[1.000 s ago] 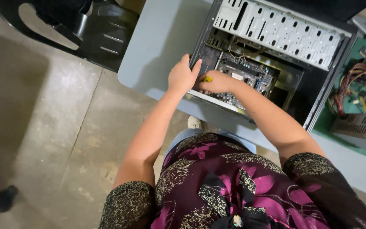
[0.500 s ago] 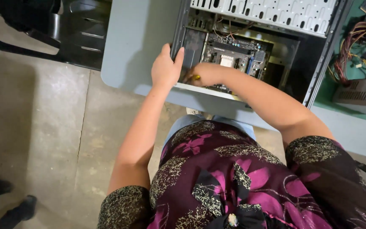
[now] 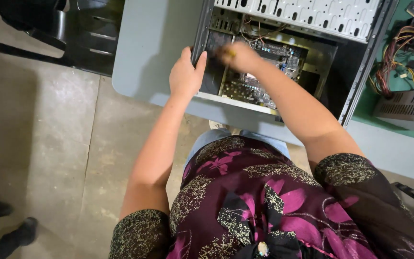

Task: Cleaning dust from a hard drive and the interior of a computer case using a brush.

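Grey table (image 3: 154,43); left hand (image 3: 186,76) grips case (image 3: 202,29).

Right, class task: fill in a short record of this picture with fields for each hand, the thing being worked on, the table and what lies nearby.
left hand: grips the edge of the open computer case
right hand: inside the case over the circuit board, holding something small and yellow, blurred
table: grey, case lies on it
nearby: loose bundle of wires; grey metal box
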